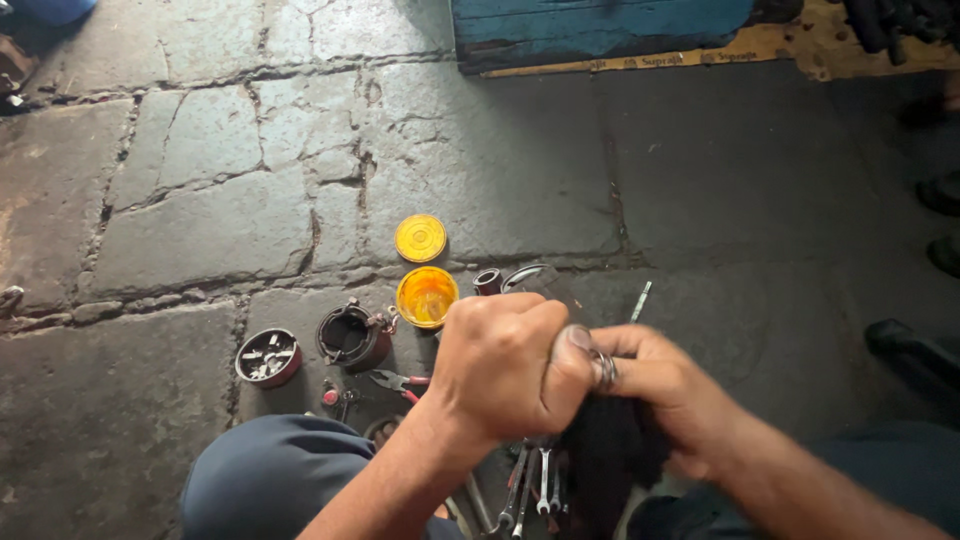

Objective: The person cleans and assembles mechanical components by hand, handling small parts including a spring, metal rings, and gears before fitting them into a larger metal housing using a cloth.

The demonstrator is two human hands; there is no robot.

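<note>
While I crouch over the stone floor (200, 230), my left hand (497, 365) is clenched into a fist, thumb pressed against a small metal ring (604, 371), and my right hand (668, 392) pinches that same ring from the other side while also gripping a dark cloth (612, 452) that hangs under it. Both hands touching, right above the spanners (535, 485) lying near me. Just beyond my knuckles sits the yellow tub (427, 296), its yellow lid (420, 238) farther off (flat on the stone). Left of that, a black round housing (353, 336), a smaller round metal part (268, 357), and red-handled pliers (398, 381).
</note>
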